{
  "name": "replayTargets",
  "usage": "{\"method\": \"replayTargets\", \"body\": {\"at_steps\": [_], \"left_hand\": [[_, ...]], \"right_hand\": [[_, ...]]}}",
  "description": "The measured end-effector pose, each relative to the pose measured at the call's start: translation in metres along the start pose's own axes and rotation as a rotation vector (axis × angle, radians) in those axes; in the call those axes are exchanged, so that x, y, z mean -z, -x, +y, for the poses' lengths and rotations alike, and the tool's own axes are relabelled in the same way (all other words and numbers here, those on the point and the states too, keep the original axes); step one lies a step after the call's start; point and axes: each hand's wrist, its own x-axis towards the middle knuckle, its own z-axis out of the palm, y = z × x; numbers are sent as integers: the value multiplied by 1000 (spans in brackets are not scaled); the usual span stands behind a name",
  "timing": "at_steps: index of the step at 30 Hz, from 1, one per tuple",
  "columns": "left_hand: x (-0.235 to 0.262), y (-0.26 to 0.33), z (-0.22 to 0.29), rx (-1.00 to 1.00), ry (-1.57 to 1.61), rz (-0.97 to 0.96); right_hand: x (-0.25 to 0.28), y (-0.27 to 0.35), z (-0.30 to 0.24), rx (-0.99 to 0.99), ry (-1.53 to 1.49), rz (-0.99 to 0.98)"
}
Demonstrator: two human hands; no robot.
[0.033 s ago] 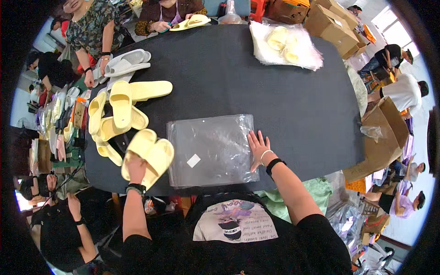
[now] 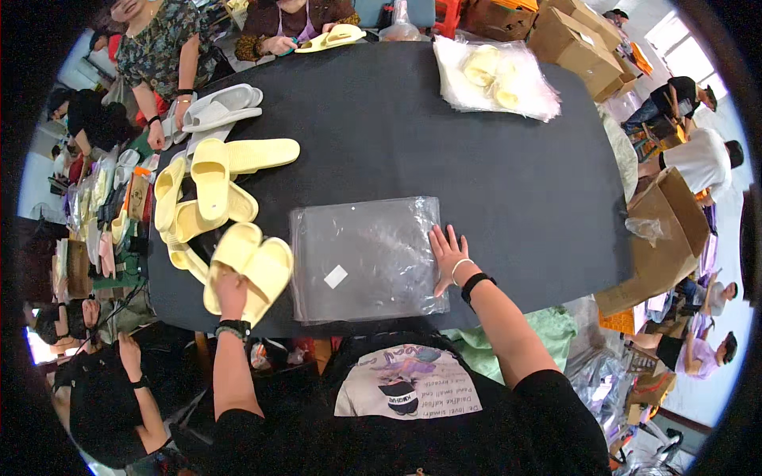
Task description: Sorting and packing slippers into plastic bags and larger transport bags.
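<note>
1. Left hand [image 2: 232, 289] clamped on our yellow slipper pair [image 2: 248, 270], at the table's [image 2: 492, 190] near-left edge.
2. Right hand [image 2: 449, 255] flat, fingers spread, on the bag stack [image 2: 365, 258] by the near edge.

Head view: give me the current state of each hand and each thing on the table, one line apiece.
left hand: gripping a pair of yellow slippers at the near end.
right hand: flat, fingers spread, pressing on the stack of clear bags.
stack of clear bags: lying flat, unfilled.
loose yellow slippers: piled, unbagged.
white slippers: lying at the table edge, unbagged.
bagged slippers: inside clear bags, far side.
cardboard box: open.
</note>
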Motion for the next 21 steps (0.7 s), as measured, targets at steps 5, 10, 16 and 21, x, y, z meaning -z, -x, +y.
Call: {"method": "replayTargets", "body": {"at_steps": [5,10,16,21], "left_hand": [[88,10,63,27,-160,270],[121,19,182,-287,148,323],[-4,25,311,-451,550,232],[-60,28,340,-249,385,-22]], "right_hand": [[-4,6,9,-28,-15,11],[-7,6,8,-23,-5,36],[-12,-4,3,9,33,-15],[-23,-7,10,6,40,27]]}}
